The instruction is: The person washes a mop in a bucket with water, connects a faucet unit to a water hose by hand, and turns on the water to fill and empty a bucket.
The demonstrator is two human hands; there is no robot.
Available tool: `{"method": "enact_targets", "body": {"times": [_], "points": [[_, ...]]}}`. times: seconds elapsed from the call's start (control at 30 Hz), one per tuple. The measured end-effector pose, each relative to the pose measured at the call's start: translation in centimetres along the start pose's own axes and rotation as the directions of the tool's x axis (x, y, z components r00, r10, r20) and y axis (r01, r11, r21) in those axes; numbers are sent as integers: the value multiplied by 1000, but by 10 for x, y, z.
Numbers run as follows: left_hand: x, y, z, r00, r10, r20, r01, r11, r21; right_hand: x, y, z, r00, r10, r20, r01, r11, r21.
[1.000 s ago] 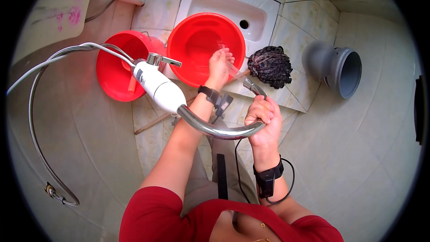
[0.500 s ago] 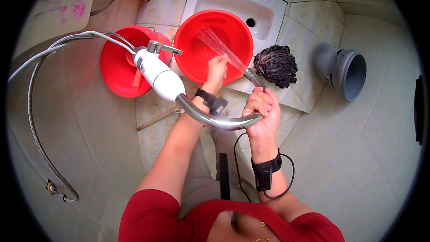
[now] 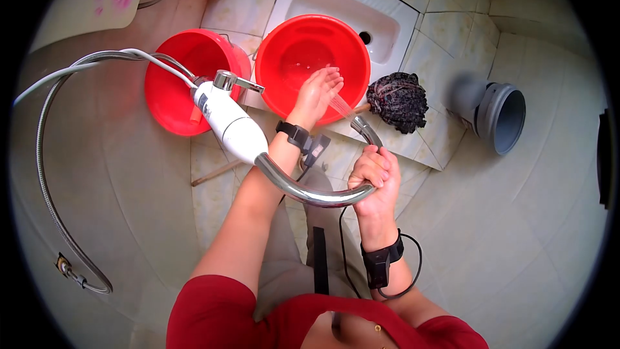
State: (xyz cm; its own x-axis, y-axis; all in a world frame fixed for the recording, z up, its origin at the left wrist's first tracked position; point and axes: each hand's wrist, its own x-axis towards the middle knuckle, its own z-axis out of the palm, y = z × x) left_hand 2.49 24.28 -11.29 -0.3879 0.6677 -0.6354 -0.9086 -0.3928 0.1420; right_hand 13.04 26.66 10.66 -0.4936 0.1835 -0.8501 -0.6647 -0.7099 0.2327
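My right hand point(image 3: 376, 179) is wrapped around the curved chrome spout of a white electric faucet point(image 3: 234, 130). Water sprays from the spout's tip point(image 3: 359, 124) up and to the left. In that spray my left hand point(image 3: 318, 95) is held palm up with its fingers stretched out, over the near side of a red basin point(image 3: 274, 58). A little water shows inside the basin. Both wrists wear black straps with small devices. A chrome lever point(image 3: 240, 82) sits on top of the faucet body, touched by neither hand.
A red bucket point(image 3: 169, 58) stands left of the basin. Behind is a white squat toilet point(image 3: 394, 16). A dark mop head point(image 3: 399, 102) lies right of the basin, with a grey pipe point(image 3: 505, 118) beyond. Hoses point(image 3: 46, 174) run along the left wall.
My left hand has turned and opened, its palm now in the water spray. The spout tip has dropped slightly in view, with my right hand still gripping it.
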Motion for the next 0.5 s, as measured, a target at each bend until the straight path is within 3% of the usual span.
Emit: {"method": "enact_targets", "body": {"times": [0.27, 0.33, 0.37, 0.43, 0.5], "points": [[-36, 18, 3, 994, -89, 56, 85, 994, 74, -4, 8, 3, 999, -15, 52, 14, 1000, 4], [-44, 24, -1, 987, -156, 24, 146, 958, 246, -6, 10, -1, 999, -13, 52, 13, 1000, -5], [-47, 26, -2, 989, -145, 19, 136, 959, 248, -5, 8, -3, 998, -11, 66, 12, 1000, -13], [-55, 28, -3, 989, -121, -85, 147, 868, 475, -2, 4, -6, 997, 3, 78, -2, 1000, -16], [-63, 36, -12, 982, -119, -145, 173, 876, 450, -1, 4, -9, 997, 14, 78, -12, 999, -34]]}}
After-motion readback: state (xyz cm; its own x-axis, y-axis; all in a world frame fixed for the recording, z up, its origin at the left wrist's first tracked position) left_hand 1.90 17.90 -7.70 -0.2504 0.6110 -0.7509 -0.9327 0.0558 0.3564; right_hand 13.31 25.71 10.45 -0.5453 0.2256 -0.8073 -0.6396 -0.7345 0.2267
